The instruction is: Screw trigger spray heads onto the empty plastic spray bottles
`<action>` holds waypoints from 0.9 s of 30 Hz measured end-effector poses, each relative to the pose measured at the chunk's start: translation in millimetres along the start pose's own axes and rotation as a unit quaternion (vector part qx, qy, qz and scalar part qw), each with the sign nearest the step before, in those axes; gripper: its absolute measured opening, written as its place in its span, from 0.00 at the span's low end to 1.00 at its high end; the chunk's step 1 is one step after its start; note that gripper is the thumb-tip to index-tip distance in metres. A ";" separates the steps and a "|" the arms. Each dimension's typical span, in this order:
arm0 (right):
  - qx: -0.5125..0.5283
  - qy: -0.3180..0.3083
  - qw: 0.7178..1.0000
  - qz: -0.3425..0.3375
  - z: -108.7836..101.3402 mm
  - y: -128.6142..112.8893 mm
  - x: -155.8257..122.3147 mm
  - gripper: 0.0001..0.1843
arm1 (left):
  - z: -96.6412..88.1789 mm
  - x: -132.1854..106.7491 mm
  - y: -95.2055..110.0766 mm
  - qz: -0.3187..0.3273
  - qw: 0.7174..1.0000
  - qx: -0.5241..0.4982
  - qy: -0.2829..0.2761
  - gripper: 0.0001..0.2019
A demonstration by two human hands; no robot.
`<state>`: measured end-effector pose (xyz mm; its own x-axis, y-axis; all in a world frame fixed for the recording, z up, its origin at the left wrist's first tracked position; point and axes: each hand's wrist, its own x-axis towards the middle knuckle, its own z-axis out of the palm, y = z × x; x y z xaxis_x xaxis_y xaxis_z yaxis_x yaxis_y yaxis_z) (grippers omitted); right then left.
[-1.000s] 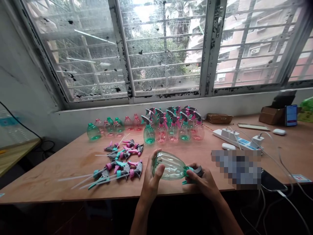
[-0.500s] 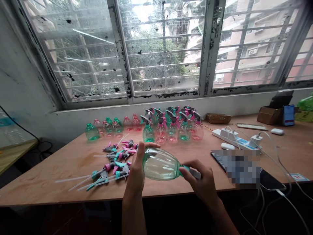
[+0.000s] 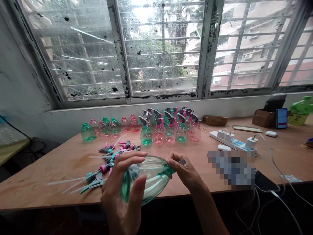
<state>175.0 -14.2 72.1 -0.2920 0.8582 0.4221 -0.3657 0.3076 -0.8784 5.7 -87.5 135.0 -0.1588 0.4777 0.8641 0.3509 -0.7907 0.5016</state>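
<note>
A translucent green spray bottle (image 3: 154,178) lies on its side in the air above the table's front edge, base to the left. My left hand (image 3: 124,189) cups the base, thumb on the near side and fingers over the top. At the neck my right hand (image 3: 182,171) grips the trigger sprayer head; a bit of its grey top sticks out past the fingers, and the rest is hidden. Left of my hands lies a pile of loose trigger sprayers (image 3: 97,176) in pink, teal and grey with clear tubes.
Headless green and pink bottles (image 3: 88,132) stand at the back left. Several bottles with sprayer heads (image 3: 146,134) are grouped at the back centre. To the right lie a power strip (image 3: 232,141) with white cables, a phone (image 3: 266,179) and a cardboard box (image 3: 264,117).
The bottle has turned, its base coming nearer and to the left. My left hand has shifted left with its fingers wider apart; my right hand has moved left and closed in around the neck.
</note>
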 end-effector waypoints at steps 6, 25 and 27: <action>-0.107 0.029 0.994 0.020 0.9 -25.4 -14.0 0.21 | -14.4 4.8 -29.9 -0.068 0.994 -0.042 -0.070 0.11; -0.340 0.198 0.908 -0.146 -10.9 -69.2 -80.6 0.27 | 41.6 -4.9 -120.1 -0.177 0.929 0.219 -0.240 0.25; -0.329 0.181 0.899 -0.228 -13.9 -65.8 -109.8 0.29 | 39.6 2.1 -136.2 -0.208 0.918 0.248 -0.229 0.29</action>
<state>243.4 -122.9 80.4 0.1052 0.6229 0.7752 0.2611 0.7349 -0.6259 -5.9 36.5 66.9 -0.0096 0.8990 0.4377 0.7427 -0.2867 0.6051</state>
